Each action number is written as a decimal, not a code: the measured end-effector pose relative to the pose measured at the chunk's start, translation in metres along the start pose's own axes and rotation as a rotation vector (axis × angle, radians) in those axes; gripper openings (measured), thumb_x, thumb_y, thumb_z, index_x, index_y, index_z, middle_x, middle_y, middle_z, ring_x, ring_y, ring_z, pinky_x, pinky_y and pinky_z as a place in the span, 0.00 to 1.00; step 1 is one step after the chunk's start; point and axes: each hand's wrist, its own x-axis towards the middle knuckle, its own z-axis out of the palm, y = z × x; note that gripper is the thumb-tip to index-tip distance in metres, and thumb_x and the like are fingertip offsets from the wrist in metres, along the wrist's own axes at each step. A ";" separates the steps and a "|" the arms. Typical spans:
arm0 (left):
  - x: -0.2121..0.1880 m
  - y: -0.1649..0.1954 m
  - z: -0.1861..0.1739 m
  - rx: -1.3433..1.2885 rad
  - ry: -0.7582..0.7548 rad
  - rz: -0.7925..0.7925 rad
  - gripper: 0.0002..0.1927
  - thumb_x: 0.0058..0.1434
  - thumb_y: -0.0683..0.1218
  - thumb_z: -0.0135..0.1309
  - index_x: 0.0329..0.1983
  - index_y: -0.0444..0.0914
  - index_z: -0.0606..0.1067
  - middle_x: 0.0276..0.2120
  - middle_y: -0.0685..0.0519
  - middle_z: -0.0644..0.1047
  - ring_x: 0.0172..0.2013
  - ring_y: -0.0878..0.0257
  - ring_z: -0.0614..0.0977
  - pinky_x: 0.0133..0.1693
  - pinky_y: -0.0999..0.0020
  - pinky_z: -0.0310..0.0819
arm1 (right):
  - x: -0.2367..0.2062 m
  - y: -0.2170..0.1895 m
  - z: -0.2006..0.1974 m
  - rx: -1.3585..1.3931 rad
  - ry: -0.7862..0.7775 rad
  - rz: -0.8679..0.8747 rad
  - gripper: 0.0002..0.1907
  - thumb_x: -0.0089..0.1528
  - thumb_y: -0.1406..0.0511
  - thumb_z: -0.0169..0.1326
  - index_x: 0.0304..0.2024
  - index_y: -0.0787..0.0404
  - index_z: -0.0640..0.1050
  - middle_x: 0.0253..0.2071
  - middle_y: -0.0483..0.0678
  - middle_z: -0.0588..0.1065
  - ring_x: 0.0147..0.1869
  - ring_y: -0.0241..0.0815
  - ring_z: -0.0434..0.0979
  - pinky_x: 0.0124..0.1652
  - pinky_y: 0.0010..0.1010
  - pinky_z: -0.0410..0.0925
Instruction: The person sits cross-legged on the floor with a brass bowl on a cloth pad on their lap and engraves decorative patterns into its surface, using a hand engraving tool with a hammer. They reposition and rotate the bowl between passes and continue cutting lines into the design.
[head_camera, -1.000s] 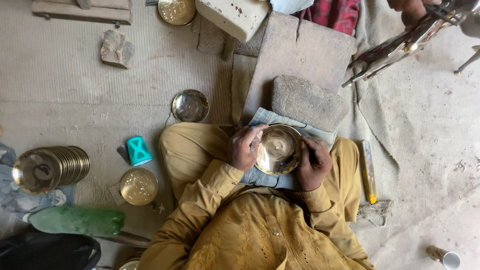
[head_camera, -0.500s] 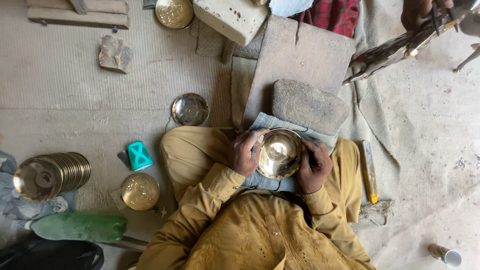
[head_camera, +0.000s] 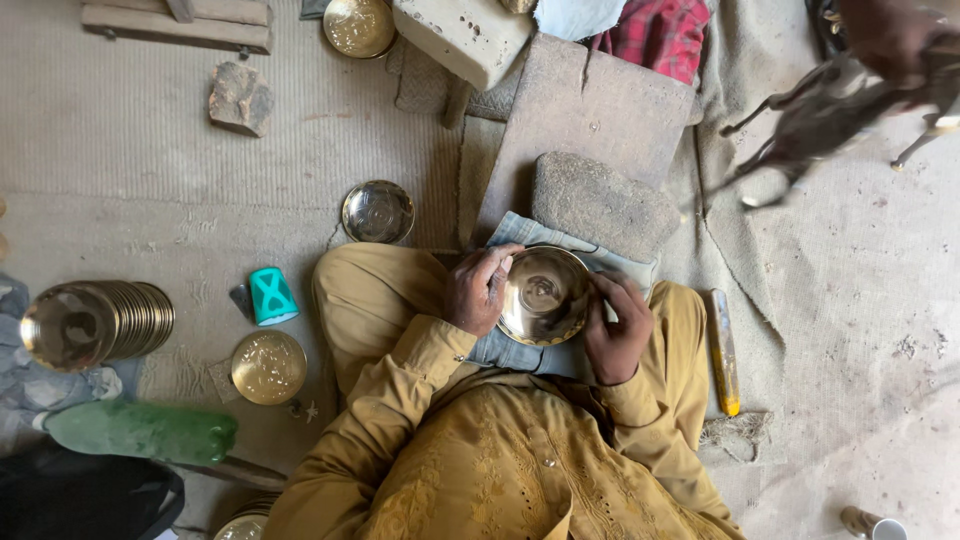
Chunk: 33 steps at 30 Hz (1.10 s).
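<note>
Dusty ribbed matting (head_camera: 150, 190) covers the ground, seen from straight above, with a person in a mustard-yellow tunic sitting cross-legged at the lower middle. Much is cut off or unclear: the face and feet are out of sight, a dark bundle (head_camera: 80, 495) runs off the lower left corner, a small cup (head_camera: 875, 523) is clipped at the bottom right, and a blurred arm with dark metal tools (head_camera: 830, 110) at the upper right is too smeared to read. The left hand (head_camera: 480, 290) curls its fingers over the near-left rim of a brass bowl (head_camera: 545, 295), gripping it, while the right hand (head_camera: 615, 325) cups the opposite rim with fingers bent around the edge; whether anything small is pinched under either hand cannot be told. That bowl sits in the lap on a folded blue denim cloth (head_camera: 520, 350), tilted slightly, its polished hollow catching light. Just beyond it lies a rough grey stone block (head_camera: 600, 200) on a coarse sacking pad (head_camera: 600, 100). On the matting to the left are a shallow steel dish (head_camera: 378, 212), a teal plastic cap (head_camera: 271, 296), a flat hammered brass disc (head_camera: 268, 367), a leaning stack of brass bowls (head_camera: 95, 320) and a green plastic bottle (head_camera: 140, 430) on its side. A yellow-tipped stick (head_camera: 723, 350) lies beside the right knee, and another brass dish (head_camera: 358, 25) rests at the top edge.
</note>
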 end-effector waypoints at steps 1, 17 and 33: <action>0.001 0.001 0.000 -0.005 0.008 0.009 0.10 0.74 0.43 0.48 0.54 0.37 0.77 0.45 0.44 0.82 0.45 0.47 0.84 0.46 0.58 0.78 | 0.004 -0.001 -0.003 0.014 0.032 -0.061 0.13 0.62 0.79 0.55 0.49 0.69 0.80 0.49 0.57 0.80 0.53 0.45 0.80 0.54 0.31 0.73; 0.007 0.010 -0.006 -0.076 -0.006 0.010 0.13 0.71 0.47 0.54 0.55 0.36 0.77 0.48 0.44 0.82 0.48 0.50 0.85 0.50 0.59 0.78 | 0.073 0.006 0.006 0.559 -0.034 0.269 0.25 0.68 0.74 0.58 0.67 0.70 0.69 0.57 0.53 0.75 0.60 0.40 0.77 0.58 0.30 0.73; 0.005 0.007 -0.005 -0.061 -0.017 -0.021 0.12 0.74 0.45 0.48 0.54 0.36 0.77 0.47 0.44 0.82 0.48 0.49 0.85 0.49 0.59 0.78 | 0.122 0.024 0.005 1.159 -0.058 0.489 0.37 0.75 0.58 0.49 0.80 0.66 0.50 0.60 0.64 0.74 0.66 0.54 0.77 0.59 0.41 0.73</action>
